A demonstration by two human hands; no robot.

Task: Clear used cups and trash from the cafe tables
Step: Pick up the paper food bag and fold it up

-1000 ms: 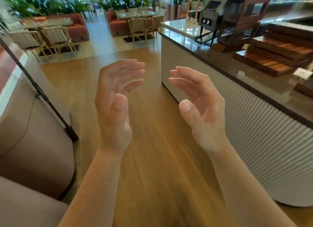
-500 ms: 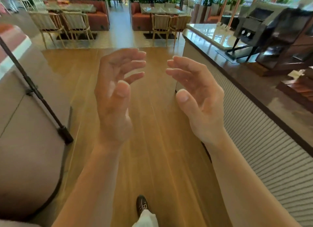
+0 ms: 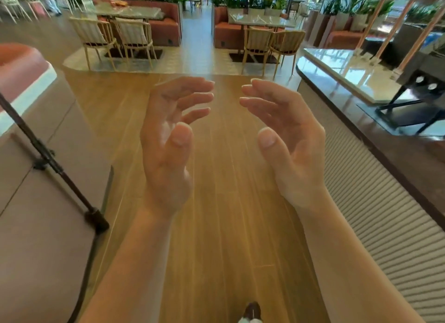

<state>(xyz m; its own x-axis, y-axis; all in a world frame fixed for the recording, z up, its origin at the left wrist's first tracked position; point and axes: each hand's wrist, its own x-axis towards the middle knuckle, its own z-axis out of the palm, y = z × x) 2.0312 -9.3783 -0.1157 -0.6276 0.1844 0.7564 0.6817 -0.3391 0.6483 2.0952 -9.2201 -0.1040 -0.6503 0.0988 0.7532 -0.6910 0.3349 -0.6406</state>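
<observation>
My left hand [image 3: 168, 142] and my right hand [image 3: 286, 139] are raised in front of me over the wooden floor, palms facing each other, fingers loosely bent, holding nothing. Far ahead stand two cafe tables: one at the back left [image 3: 127, 11] with something orange lying on its far end, one at the back right [image 3: 260, 19] with a pale glossy top. No cups or trash can be made out on them at this distance.
A ribbed white counter [image 3: 375, 202] with a dark glossy top runs along the right. A beige sofa back [image 3: 48, 202] with a dark slanted pole [image 3: 48, 159] fills the left. Wicker chairs [image 3: 257, 45] stand by the tables. A wooden floor aisle [image 3: 216, 226] lies between.
The view has advanced down the aisle; the tables and chairs are closer and the counter has slid back. Both hands keep the same raised, empty pose.
</observation>
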